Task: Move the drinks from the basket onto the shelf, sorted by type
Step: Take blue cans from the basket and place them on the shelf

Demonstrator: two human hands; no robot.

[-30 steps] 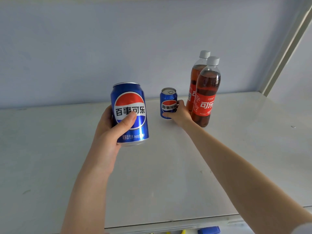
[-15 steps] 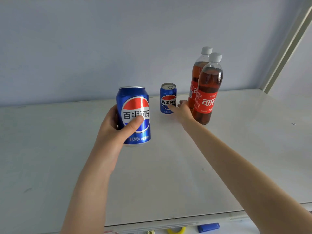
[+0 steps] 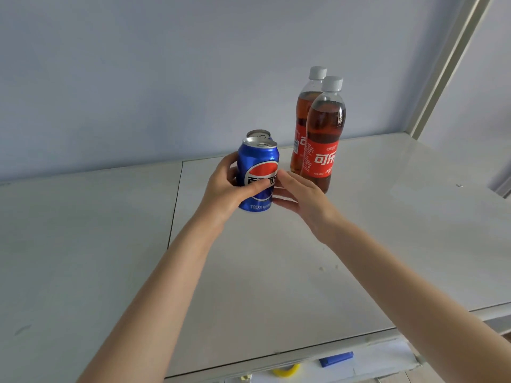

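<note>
Blue cola can [image 3: 258, 167], at the centre of the frame, was gripped around its mid-body by the left hand [image 3: 221, 189], whose fingers [image 3: 255, 187] were clamped on the label with the thumb across the front. Whether its base rested on the white shelf [image 3: 276, 286] or hung just above it could not be told. A second blue can [image 3: 258, 133] stood directly behind, only its top showing. Two red-labelled cola bottles [image 3: 322, 139] stood upright just to the right, one partly behind the other. The right hand [image 3: 304, 200] lay between can and bottles, its fingers [image 3: 287, 180] apart and nearly straight, tips at the can's right side, holding nothing. By its look, the can would handle as a stiff but dentable thin-walled cylinder, moderately heavy if full, smooth and somewhat slippery. A wrap around the middle of the wall, with light pressure, would suit it best, and the base should be set down flat beside its twin.
</note>
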